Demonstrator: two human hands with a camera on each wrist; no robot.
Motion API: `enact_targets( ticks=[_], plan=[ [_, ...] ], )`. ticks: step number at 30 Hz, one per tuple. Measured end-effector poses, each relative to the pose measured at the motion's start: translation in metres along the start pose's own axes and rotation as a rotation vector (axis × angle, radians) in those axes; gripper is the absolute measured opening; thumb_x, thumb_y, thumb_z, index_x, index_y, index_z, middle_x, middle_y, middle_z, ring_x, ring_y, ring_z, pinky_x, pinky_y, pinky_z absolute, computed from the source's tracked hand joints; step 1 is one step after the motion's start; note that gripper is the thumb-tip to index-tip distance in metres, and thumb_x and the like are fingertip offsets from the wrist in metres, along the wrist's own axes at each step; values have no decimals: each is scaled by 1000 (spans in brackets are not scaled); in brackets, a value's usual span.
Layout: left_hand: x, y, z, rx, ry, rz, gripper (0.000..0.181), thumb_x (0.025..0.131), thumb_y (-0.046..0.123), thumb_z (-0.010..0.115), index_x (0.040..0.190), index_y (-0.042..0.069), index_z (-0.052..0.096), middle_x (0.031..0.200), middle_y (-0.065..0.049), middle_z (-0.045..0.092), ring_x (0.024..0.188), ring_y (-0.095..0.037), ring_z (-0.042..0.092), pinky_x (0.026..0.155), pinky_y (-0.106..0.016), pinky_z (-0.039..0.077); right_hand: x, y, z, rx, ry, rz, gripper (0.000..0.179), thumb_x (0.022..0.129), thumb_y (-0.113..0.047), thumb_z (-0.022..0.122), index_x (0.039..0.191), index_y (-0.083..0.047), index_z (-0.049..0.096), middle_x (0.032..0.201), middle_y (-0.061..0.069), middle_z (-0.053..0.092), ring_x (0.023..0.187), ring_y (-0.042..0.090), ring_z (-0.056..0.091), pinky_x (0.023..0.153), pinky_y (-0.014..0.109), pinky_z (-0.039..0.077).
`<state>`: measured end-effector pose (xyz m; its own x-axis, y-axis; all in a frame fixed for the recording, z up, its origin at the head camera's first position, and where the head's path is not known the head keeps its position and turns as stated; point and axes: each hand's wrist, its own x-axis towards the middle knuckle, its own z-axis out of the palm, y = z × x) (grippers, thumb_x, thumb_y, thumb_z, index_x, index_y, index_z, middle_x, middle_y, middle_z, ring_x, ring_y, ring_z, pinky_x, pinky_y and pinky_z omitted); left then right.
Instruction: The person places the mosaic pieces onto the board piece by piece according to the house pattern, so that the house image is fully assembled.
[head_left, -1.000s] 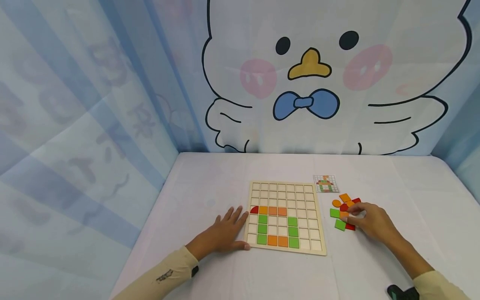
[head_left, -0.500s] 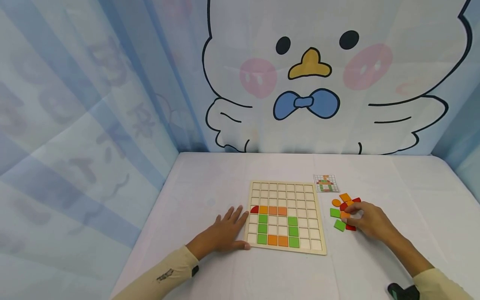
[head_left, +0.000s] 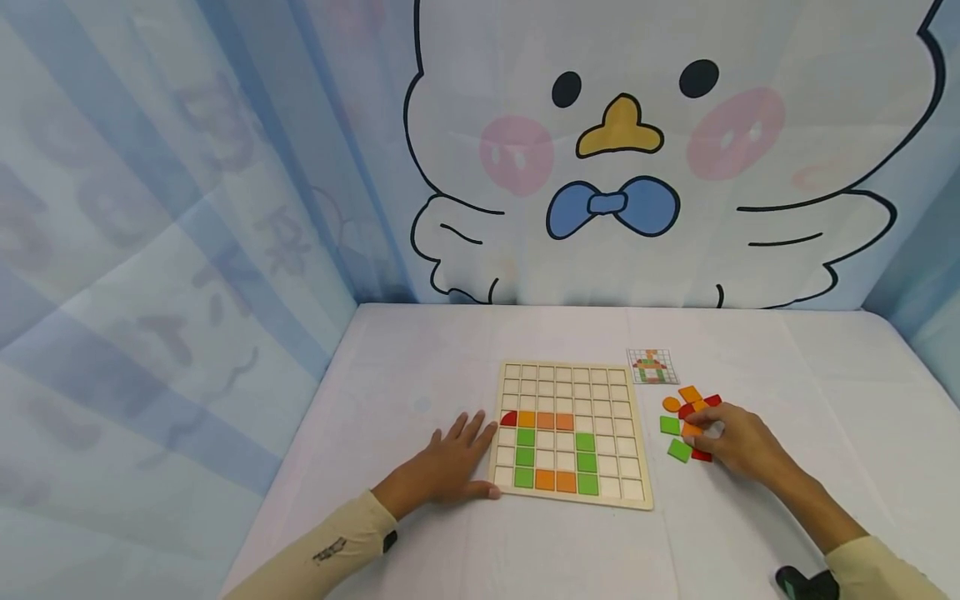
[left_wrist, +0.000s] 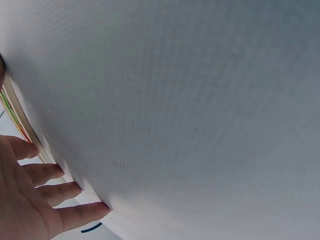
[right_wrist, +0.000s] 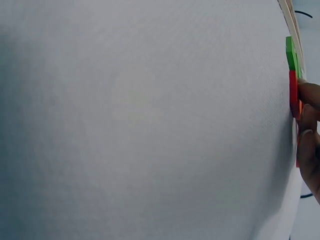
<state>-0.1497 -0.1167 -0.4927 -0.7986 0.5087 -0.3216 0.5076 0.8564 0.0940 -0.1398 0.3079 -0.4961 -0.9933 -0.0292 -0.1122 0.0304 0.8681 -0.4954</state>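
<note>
An orange tile (head_left: 692, 429) is held between the curled thumb and forefinger of the right hand (head_left: 741, 446), tips only a little apart. Green tiles (head_left: 670, 425) are seen just left of those fingertips, a red tile (head_left: 702, 456) just below the thumb, a pattern card (head_left: 652, 367) beyond. Left hand (head_left: 450, 465): fingers spread, nothing gripped; the wooden board (head_left: 611, 408) is touched at its edge by its fingertips.

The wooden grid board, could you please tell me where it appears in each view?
Head: the grid board is just right of centre, lower half.
Left wrist: edge-on at the far left, by the left hand.
Right wrist: a strip near the top right corner.
Shared landmark: the white tabletop, in all three.
</note>
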Motion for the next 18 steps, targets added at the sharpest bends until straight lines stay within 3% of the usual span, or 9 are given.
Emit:
enact_targets(
  ticks=[7,14,18],
  plan=[
    [1,-1,0,-7,-5,0,101,80,76,54,157,19,21,165,-9,16,150,-37,19,108,-63,33,0,1,2,2,14,-28,36,81,-16,78,111,1,70,106,22,65,93,34,53,80,51,50],
    [0,0,0,-6,-7,-3,102,80,76,54,157,19,21,165,-9,16,150,-37,20,109,-63,33,1,1,1,15,34,-43,31,80,-15,79,104,-1,66,93,10,64,83,24,52,66,30,43],
    [0,0,-1,-5,-4,-2,102,80,77,53,157,19,21,165,-9,16,150,-37,20,108,-63,34,1,0,-2,48,20,-52,30,81,-16,79,103,-2,65,90,9,64,80,22,51,60,25,41]
  ],
)
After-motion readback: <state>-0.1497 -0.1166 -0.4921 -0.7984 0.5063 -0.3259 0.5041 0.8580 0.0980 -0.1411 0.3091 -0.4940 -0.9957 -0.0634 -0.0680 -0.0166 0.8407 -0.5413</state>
